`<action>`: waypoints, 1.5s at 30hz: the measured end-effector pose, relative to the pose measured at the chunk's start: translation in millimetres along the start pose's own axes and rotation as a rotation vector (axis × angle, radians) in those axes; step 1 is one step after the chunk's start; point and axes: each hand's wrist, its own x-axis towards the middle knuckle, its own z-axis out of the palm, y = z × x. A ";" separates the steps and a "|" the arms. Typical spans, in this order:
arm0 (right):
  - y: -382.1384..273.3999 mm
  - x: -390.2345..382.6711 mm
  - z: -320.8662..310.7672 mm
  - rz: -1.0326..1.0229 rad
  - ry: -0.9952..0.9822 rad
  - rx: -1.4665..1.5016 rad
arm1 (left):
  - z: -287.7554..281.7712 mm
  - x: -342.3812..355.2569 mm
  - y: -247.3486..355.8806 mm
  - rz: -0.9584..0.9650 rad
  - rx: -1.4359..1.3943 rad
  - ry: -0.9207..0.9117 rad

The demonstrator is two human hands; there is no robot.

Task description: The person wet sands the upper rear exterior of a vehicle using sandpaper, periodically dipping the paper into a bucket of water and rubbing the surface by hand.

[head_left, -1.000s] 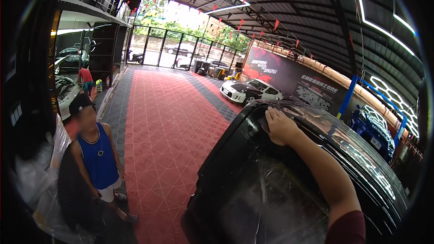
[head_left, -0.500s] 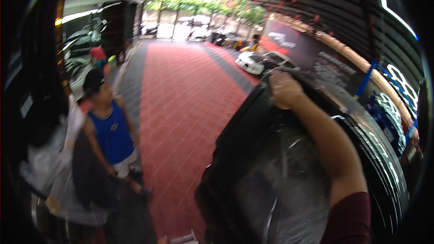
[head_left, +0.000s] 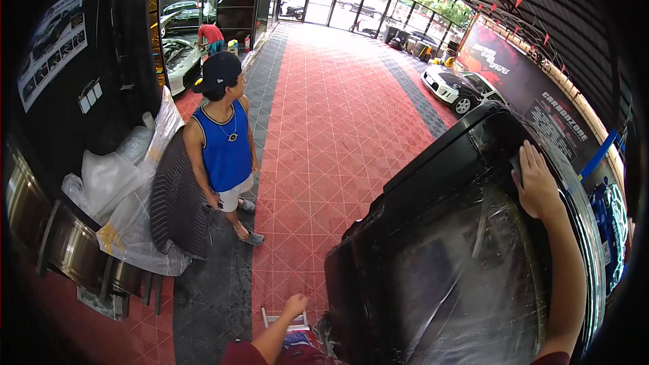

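Note:
A large, glossy black vehicle body [head_left: 433, 257] fills the lower right, with wrinkled clear film over part of its upper surface. My right hand [head_left: 537, 182] lies along the right side of this surface, near its far corner, fingers stretched out together and thumb apart. A dark patch shows beside the thumb; whether it is a separate thing I cannot tell. At the bottom centre my left hand [head_left: 295, 305] is curled into a fist, with nothing visible in it. Just beneath it is the pale metal top of a ladder or step stool [head_left: 274, 318].
A person in a blue tank top [head_left: 226, 138] stands left beside a ribbed black mat [head_left: 179, 196] and bundled clear plastic wrap [head_left: 115, 182]. Metal drums [head_left: 74, 250] are at lower left. A white-and-black car [head_left: 463, 91] is parked beyond; another person [head_left: 211, 35] bends near a pale car.
My right hand has come back from the far corner to the right side of the black surface. My left hand has come into view at the bottom. The view has turned left.

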 end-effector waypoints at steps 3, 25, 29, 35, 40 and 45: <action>13.1 -58.7 -34.2 0.054 -0.035 0.203 | 26.1 -34.3 142.1 0.190 -0.183 -0.139; -160.3 -386.7 3.2 1.183 0.406 1.564 | 115.4 -336.6 406.8 0.414 -0.680 -1.565; -139.5 -403.6 -1.4 0.986 0.352 1.622 | 75.3 -342.7 430.7 0.446 -0.852 -1.317; -88.2 -400.7 -54.8 0.810 0.657 1.049 | 8.6 -326.9 478.5 0.417 -0.879 -0.928; -5.1 -448.8 -112.4 0.823 0.836 0.420 | 26.0 -339.0 543.1 0.818 -0.977 -0.552; 65.6 -542.2 -121.9 1.119 0.776 0.047 | 64.1 -357.3 585.8 1.407 -0.689 -0.005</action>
